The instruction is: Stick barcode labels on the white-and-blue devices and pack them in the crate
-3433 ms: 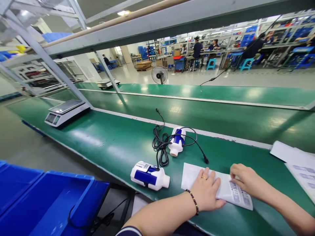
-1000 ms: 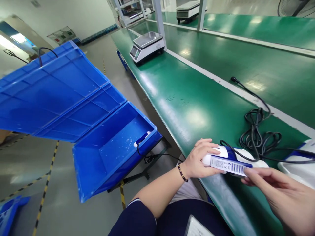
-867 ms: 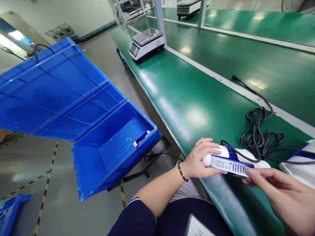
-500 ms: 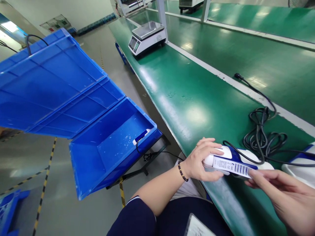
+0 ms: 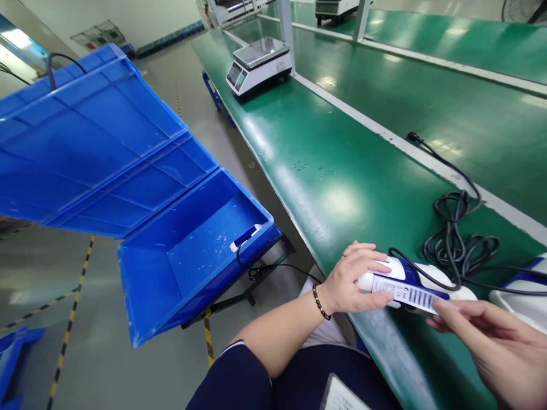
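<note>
A white-and-blue corded appliance [image 5: 395, 266] lies on the green bench near its front edge; its exact kind I cannot tell. My left hand [image 5: 354, 279] is closed around its left end, fingers over the top and thumb on a printed white label [image 5: 414, 296]. That label runs along the appliance's near side, with small print and dark stripes. The far right end of the label is pinched between the thumb and fingers of my right hand [image 5: 491, 336]. A black cord [image 5: 431, 275] loops over the appliance towards a coiled bundle.
The cord bundle [image 5: 457, 239] and its plug [image 5: 413, 136] lie beyond my hands. Another white-and-blue item [image 5: 519, 299] sits at right. A scale [image 5: 258, 65] stands farther along the green bench [image 5: 316, 188]. On my left, a blue crate [image 5: 149, 273] holds a small white-and-blue corded item [image 5: 245, 238].
My left thumb has moved up from below the label onto its surface. My right hand keeps its pinch on the label's end, and the appliance has hardly moved.
</note>
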A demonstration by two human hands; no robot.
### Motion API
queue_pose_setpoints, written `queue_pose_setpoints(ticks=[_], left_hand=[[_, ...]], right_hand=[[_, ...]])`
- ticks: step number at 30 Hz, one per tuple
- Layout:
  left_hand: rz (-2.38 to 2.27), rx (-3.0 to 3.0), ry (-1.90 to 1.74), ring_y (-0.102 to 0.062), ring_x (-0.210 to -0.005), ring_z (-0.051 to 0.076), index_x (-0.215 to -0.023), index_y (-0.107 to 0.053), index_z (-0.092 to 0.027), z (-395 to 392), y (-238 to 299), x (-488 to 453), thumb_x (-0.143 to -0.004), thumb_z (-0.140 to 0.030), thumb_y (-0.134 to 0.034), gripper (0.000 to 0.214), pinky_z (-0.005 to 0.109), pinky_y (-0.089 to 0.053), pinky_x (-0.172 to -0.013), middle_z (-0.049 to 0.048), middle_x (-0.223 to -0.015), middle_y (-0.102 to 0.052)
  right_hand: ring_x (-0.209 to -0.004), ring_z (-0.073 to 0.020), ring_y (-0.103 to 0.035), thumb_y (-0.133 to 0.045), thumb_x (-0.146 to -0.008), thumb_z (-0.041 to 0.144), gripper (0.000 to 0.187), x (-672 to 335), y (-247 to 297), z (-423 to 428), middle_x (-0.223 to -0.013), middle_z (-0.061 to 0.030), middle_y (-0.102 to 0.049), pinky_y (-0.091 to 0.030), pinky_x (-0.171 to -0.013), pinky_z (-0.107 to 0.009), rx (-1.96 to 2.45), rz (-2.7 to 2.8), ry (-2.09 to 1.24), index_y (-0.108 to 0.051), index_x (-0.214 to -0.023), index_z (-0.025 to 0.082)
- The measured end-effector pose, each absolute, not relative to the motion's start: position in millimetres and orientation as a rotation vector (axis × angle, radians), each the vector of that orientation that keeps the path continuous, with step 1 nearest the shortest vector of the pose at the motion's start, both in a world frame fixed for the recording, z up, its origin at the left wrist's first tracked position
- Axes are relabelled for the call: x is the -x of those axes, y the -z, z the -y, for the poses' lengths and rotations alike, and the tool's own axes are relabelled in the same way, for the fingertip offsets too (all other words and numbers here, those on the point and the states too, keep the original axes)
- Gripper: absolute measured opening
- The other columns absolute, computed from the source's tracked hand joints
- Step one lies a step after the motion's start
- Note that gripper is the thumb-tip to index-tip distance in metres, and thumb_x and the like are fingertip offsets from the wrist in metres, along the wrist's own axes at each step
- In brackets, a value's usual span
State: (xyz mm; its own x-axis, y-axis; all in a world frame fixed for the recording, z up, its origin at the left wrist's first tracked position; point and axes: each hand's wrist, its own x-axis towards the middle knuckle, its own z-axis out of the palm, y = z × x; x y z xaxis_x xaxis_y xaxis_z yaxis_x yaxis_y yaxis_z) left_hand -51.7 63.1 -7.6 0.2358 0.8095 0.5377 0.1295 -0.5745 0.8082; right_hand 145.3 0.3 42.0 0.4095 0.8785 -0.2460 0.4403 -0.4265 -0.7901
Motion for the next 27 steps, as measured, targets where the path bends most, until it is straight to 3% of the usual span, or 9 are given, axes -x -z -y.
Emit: queue_pose_setpoints(ticks=[6, 14, 21, 27], left_hand=[[-0.817, -1.933, -1.332, -0.054, -0.111, 0.026, -0.093, -0.058, -0.019, -65.6, 10.0, 54.2, -0.062, -0.053, -0.070, 0.047, 0.048, -0.035, -0.101, 0.0113, -0.105, -0.064], [-0.763, -1.921, -1.273, -0.054, -0.110, 0.025, -0.098, -0.056, -0.020, -67.2, 8.6, 57.4, -0.074, -0.053, -0.059, 0.040, 0.047, -0.035, -0.101, 0.0107, -0.109, -0.062], [-0.901, -1.822, -1.355, -0.055, -0.108, 0.023, -0.087, -0.061, -0.019, -61.0, 2.2, 50.8, -0.081, -0.044, -0.051, 0.028, 0.047, -0.035, -0.101, 0.0094, -0.101, -0.066], [-1.007, -1.688, -1.373, -0.057, -0.104, 0.020, -0.083, -0.063, -0.018, -56.8, -4.2, 44.9, -0.090, -0.036, -0.035, 0.034, 0.044, -0.040, -0.098, 0.0081, -0.096, -0.068]], right_hand=[[-0.057, -0.0182, -0.058, -0.074, -0.052, 0.050, 0.031, -146.4, -40.4, -1.4, -0.063, -0.0008, -0.066, -0.041, -0.041, -0.020, 1.997, 1.080, -0.903, -0.068, -0.066, 0.023], [-0.058, -0.0175, -0.057, -0.074, -0.052, 0.049, 0.031, -144.5, -40.7, 0.0, -0.062, 0.0000, -0.066, -0.043, -0.045, -0.020, 1.983, 1.072, -0.904, -0.067, -0.067, 0.023], [-0.059, -0.0172, -0.058, -0.072, -0.054, 0.051, 0.032, -143.9, -42.7, -0.6, -0.062, 0.0004, -0.066, -0.043, -0.048, -0.021, 2.002, 1.109, -0.877, -0.067, -0.068, 0.023], [-0.057, -0.0169, -0.057, -0.072, -0.055, 0.053, 0.033, -145.3, -41.3, 0.1, -0.064, 0.0002, -0.066, -0.040, -0.043, -0.020, 2.017, 1.132, -0.911, -0.068, -0.069, 0.023]])
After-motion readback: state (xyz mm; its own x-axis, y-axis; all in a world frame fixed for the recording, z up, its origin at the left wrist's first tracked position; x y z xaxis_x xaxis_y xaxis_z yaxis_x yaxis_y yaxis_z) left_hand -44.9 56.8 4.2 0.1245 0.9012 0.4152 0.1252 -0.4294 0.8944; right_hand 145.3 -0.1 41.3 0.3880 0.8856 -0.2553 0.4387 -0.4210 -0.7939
